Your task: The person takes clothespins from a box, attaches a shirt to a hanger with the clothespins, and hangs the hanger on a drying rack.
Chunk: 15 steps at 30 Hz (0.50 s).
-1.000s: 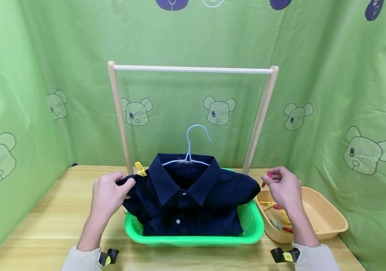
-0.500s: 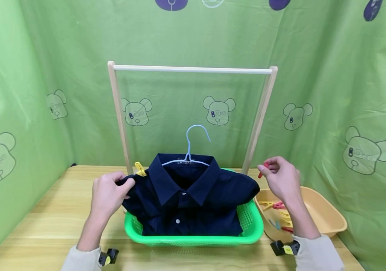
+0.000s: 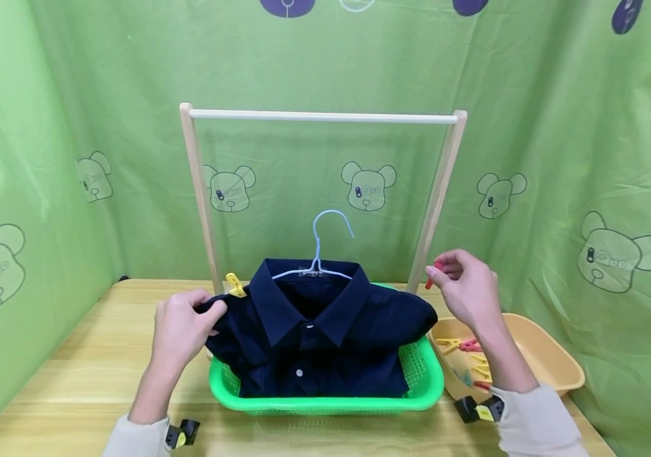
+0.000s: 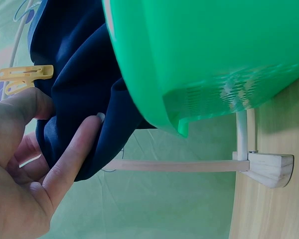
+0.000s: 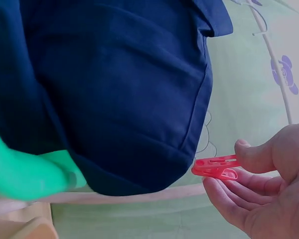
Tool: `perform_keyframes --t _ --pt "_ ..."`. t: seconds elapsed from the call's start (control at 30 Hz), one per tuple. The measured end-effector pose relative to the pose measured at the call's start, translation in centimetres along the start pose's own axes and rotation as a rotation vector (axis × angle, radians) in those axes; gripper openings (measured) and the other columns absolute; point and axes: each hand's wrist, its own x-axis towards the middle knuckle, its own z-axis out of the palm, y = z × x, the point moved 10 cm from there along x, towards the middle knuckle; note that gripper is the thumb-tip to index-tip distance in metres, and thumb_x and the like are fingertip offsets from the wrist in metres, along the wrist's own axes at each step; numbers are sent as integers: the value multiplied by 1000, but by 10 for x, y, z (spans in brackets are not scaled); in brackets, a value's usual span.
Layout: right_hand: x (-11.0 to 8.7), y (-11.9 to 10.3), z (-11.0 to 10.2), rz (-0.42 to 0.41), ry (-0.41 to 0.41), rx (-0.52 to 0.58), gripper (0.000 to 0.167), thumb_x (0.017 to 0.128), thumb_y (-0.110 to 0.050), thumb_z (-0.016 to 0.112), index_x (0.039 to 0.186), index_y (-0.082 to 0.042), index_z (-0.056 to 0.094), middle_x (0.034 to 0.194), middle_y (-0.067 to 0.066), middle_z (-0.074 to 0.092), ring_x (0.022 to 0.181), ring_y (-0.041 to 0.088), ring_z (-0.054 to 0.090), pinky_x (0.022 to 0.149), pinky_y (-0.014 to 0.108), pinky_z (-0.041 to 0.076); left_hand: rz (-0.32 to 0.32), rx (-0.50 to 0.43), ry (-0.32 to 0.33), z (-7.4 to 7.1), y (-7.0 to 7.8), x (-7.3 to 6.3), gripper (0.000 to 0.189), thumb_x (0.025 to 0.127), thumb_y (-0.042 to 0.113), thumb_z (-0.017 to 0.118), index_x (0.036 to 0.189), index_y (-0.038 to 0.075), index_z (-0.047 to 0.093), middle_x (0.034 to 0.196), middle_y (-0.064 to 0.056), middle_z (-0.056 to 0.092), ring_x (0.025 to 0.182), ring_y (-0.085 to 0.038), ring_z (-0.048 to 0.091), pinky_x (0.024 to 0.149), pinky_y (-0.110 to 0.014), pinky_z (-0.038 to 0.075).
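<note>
A dark navy collared shirt sits on a pale wire hanger, its lower part in a green basket. My left hand pinches the shoulder on the left, beside a yellow clothespin clipped there. In the left wrist view the thumb and fingers fold the navy cloth between them, under the yellow clothespin. Between thumb and fingers, my right hand holds a red clothespin, above and beside the right shoulder. The right wrist view has the red clothespin with its tip right at the shirt's edge.
Behind the basket stands a wooden rack with a white crossbar. An orange basin with several clothespins is at the right, under my right forearm. Green printed curtains surround the wooden table.
My right hand has moved up and to the left with the red clothespin, away from the basin toward the right shoulder of the shirt. My left hand keeps its grip in place.
</note>
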Motion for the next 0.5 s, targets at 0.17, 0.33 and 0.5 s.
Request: perform_keyframes --t 0.17,0.33,0.5 --pt "4 -13 3 -7 -10 11 28 98 -27 67 111 -3 68 101 18 73 93 32 70 77 33 50 -10 -9 -6 0 -1 0 19 85 19 66 67 13 67 68 -6 73 50 -10 69 51 -24 55" --pt "7 -25 6 -32 -9 19 24 97 -24 68 109 -3 68 99 18 74 92 32 71 79 36 51 -11 -7 -8 0 -1 0 19 85 19 66 67 13 67 68 -6 73 50 -10 69 52 -25 55" --pt "8 -33 7 -45 -13 32 25 96 -24 68 109 -2 68 99 17 74 92 32 71 81 38 51 -14 -13 -11 1 -1 0 19 85 19 66 68 13 67 70 -6 73 50 -10 69 52 -25 56"
